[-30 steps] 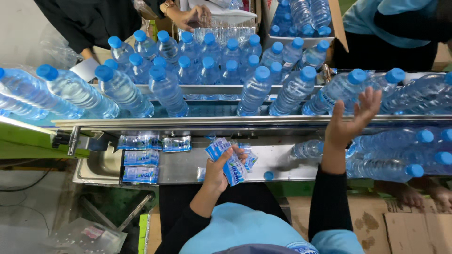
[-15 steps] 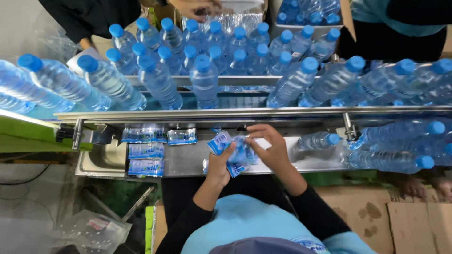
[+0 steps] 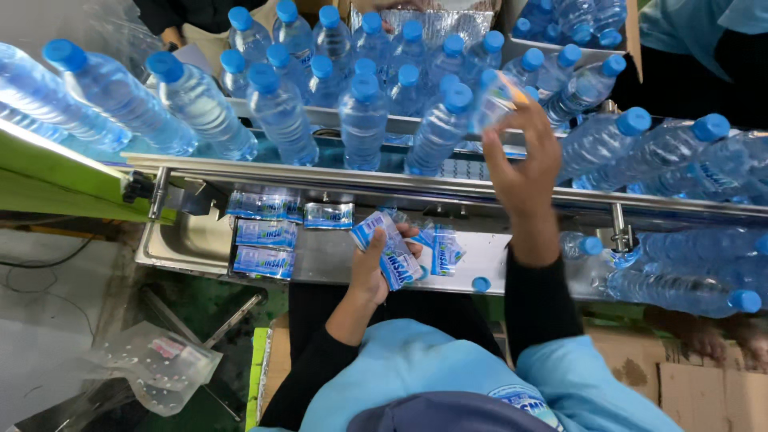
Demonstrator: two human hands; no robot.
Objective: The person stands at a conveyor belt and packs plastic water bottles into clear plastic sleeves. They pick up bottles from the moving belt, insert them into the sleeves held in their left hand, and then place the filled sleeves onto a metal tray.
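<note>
My left hand (image 3: pixel 378 264) grips a stack of blue and white label sleeves (image 3: pixel 390 249) over the steel shelf (image 3: pixel 328 258). My right hand (image 3: pixel 522 157) is raised over the conveyor and pinches one clear label sleeve (image 3: pixel 493 99) above a blue-capped water bottle (image 3: pixel 439 126). Several more clear bottles with blue caps (image 3: pixel 280 112) stand on the belt in front of me.
Spare label stacks (image 3: pixel 264 236) lie on the shelf at the left. Bottles lie on their sides at the right (image 3: pixel 680 280), beside a loose blue cap (image 3: pixel 480 284). Other people stand across the belt (image 3: pixel 696 56). A steel rail (image 3: pixel 400 182) edges the conveyor.
My right hand came back from the bottles to the label stack, took one sleeve, and has now lifted it up over a bottle on the belt. The bottles moved along.
</note>
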